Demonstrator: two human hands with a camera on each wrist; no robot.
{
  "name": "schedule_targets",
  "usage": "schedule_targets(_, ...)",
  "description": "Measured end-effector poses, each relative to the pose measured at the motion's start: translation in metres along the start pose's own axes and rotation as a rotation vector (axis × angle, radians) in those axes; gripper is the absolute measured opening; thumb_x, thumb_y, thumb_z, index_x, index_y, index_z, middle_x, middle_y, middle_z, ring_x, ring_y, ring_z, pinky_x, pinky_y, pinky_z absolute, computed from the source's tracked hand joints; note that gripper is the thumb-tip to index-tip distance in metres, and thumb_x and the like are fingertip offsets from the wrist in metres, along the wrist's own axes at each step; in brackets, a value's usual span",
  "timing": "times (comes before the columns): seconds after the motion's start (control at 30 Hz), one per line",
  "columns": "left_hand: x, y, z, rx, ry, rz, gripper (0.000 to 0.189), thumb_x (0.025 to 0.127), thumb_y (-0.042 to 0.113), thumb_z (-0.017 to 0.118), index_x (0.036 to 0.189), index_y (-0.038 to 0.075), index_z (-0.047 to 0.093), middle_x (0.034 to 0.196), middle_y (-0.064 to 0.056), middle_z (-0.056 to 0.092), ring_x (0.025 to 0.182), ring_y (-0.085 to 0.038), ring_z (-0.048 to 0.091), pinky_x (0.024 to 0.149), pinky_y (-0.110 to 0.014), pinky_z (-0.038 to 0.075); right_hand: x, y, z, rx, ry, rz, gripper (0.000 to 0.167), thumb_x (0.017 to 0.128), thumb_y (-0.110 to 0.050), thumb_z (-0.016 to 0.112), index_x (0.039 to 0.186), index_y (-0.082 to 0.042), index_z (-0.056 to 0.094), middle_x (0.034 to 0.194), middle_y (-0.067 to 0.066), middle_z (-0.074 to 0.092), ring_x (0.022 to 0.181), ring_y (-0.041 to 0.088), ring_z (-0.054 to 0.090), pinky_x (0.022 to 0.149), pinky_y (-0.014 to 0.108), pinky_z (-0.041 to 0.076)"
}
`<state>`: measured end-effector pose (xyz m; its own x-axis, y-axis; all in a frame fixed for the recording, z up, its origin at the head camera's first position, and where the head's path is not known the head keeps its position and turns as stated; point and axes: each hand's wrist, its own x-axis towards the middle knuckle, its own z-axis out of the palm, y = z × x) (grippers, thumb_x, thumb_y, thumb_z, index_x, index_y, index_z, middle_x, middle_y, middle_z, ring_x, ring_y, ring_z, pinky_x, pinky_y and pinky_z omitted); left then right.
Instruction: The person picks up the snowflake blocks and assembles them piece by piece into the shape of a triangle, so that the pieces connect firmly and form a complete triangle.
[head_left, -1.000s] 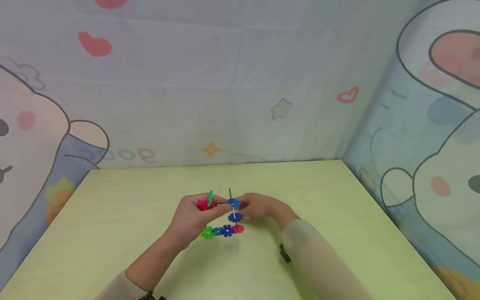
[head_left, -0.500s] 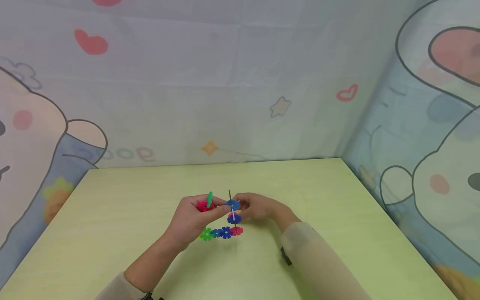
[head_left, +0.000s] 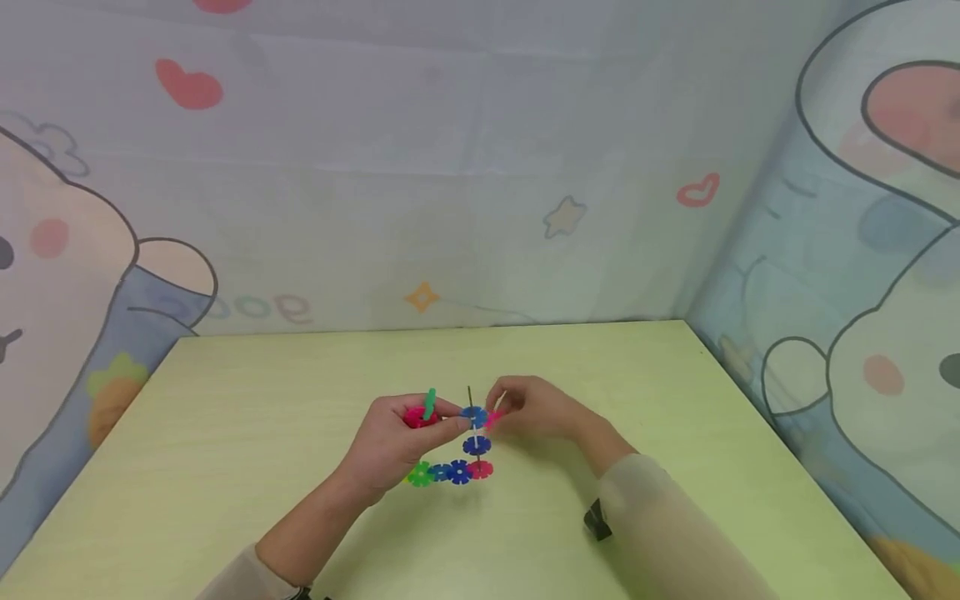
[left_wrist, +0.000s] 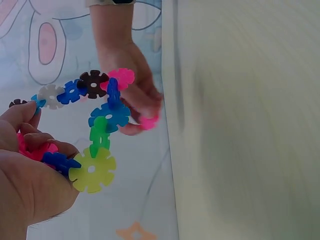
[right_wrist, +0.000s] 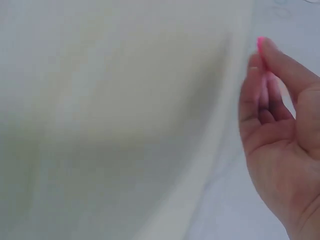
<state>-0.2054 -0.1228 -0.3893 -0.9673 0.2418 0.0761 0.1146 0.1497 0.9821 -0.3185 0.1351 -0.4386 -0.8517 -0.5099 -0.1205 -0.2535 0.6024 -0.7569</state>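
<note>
My left hand (head_left: 390, 446) pinches a chain of interlocking flower-shaped plastic discs, held above the table. In the head view its near side shows a green disc (head_left: 421, 474), a dark blue disc (head_left: 459, 472) and a pink disc (head_left: 480, 470). A blue disc (head_left: 474, 417) lies by the left thumb tip. The left wrist view adds a yellow disc (left_wrist: 92, 170), a white disc (left_wrist: 51, 96) and a brown disc (left_wrist: 94, 83). Just right of the chain, my right hand (head_left: 536, 408) pinches a loose pink disc (right_wrist: 261, 46) between thumb and fingers.
A pale yellow table (head_left: 247, 400) lies under both hands. Behind it hangs a cloth backdrop (head_left: 360, 208) printed with cartoon figures, hearts and stars; it also closes off the sides. A dark band (head_left: 597, 521) is at the right sleeve.
My right hand has drawn a little to the right, away from the chain. The pink disc in its fingers now shows clearly. My left hand and the chain have barely shifted.
</note>
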Motion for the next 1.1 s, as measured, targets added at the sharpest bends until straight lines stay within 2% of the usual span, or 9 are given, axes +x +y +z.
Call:
schedule_targets(0.17,0.003,0.001,0.005,-0.001,-0.019,-0.009,0.018,0.097,0.022,0.086,0.105,0.006,0.084,0.057,0.004,0.042,0.078,-0.021,0.051,0.067,-0.029,0.043,-0.027,-0.016,-0.03,0.138,0.146,-0.076,0.021,0.101,-0.023,0.082,0.122,-0.023,0.076,0.105,0.003,0.078,0.099,0.033,0.074,0.09,0.047,0.065)
schedule_targets(0.27,0.005,0.001,0.007,0.0,-0.034,-0.013,0.016,0.098,0.022,0.085,0.107,0.009,0.085,0.057,0.004,0.044,0.078,-0.021,0.052,0.066,-0.029,0.043,-0.046,-0.032,-0.044,0.208,0.22,-0.114,0.025,0.103,-0.023,0.08,0.127,-0.019,0.076,0.111,0.005,0.08,0.103,0.035,0.076,0.091,0.041,0.065)
schedule_targets(0.33,0.007,0.001,0.009,0.004,-0.039,-0.011,0.016,0.098,0.023,0.085,0.107,0.01,0.085,0.058,0.004,0.044,0.08,-0.021,0.055,0.067,-0.029,0.044,-0.058,-0.044,-0.051,0.245,0.248,-0.138,0.028,0.103,-0.023,0.079,0.13,-0.015,0.076,0.115,0.006,0.08,0.103,0.031,0.077,0.091,0.035,0.065)
schedule_targets(0.43,0.009,0.0,0.011,0.011,-0.039,-0.005,0.015,0.098,0.023,0.085,0.107,0.012,0.085,0.058,0.004,0.042,0.08,-0.021,0.055,0.067,-0.029,0.043,-0.072,-0.061,-0.059,0.265,0.249,-0.206,0.03,0.105,-0.018,0.076,0.133,-0.011,0.075,0.118,0.008,0.081,0.102,0.027,0.078,0.093,0.034,0.065)
schedule_targets(0.63,0.011,0.002,0.016,0.034,-0.047,0.004,0.016,0.098,0.025,0.086,0.108,0.013,0.086,0.058,0.003,0.046,0.071,-0.02,0.05,0.064,-0.028,0.041,-0.087,-0.091,-0.06,0.259,0.261,-0.338,0.025,0.104,-0.012,0.076,0.129,-0.013,0.078,0.118,0.006,0.082,0.102,0.024,0.079,0.092,0.032,0.066)
schedule_targets(0.73,0.011,0.005,0.02,0.046,-0.053,0.012,0.016,0.098,0.026,0.085,0.107,0.013,0.086,0.063,0.004,0.06,0.081,-0.02,0.06,0.07,-0.03,0.047,-0.089,-0.101,-0.056,0.227,0.256,-0.395,0.023,0.104,-0.012,0.077,0.127,-0.013,0.08,0.118,0.004,0.082,0.104,0.024,0.078,0.091,0.032,0.065)
schedule_targets(0.77,0.011,0.005,0.021,0.048,-0.055,0.014,0.016,0.098,0.027,0.086,0.106,0.013,0.087,0.064,0.003,0.061,0.08,-0.021,0.061,0.071,-0.031,0.048,-0.089,-0.104,-0.054,0.214,0.252,-0.411,0.023,0.103,-0.012,0.077,0.126,-0.013,0.08,0.117,0.003,0.082,0.103,0.024,0.078,0.09,0.032,0.065)
schedule_targets(0.9,0.012,0.007,0.026,0.054,-0.064,0.027,0.015,0.098,0.027,0.085,0.105,0.015,0.087,0.078,-0.001,0.077,0.097,-0.025,0.069,0.079,-0.036,0.054,-0.088,-0.11,-0.045,0.153,0.239,-0.45,0.021,0.103,-0.013,0.078,0.123,-0.016,0.082,0.114,-0.001,0.082,0.101,0.022,0.075,0.084,0.03,0.062)
schedule_targets(1.1,0.014,0.006,0.03,0.054,-0.066,0.039,0.013,0.098,0.026,0.085,0.105,0.015,0.087,0.099,-0.007,0.085,0.114,-0.026,0.072,0.086,-0.039,0.059,-0.085,-0.112,-0.038,0.113,0.23,-0.499,0.022,0.1,-0.009,0.08,0.121,-0.015,0.084,0.112,-0.003,0.082,0.097,0.019,0.072,0.081,0.028,0.06)
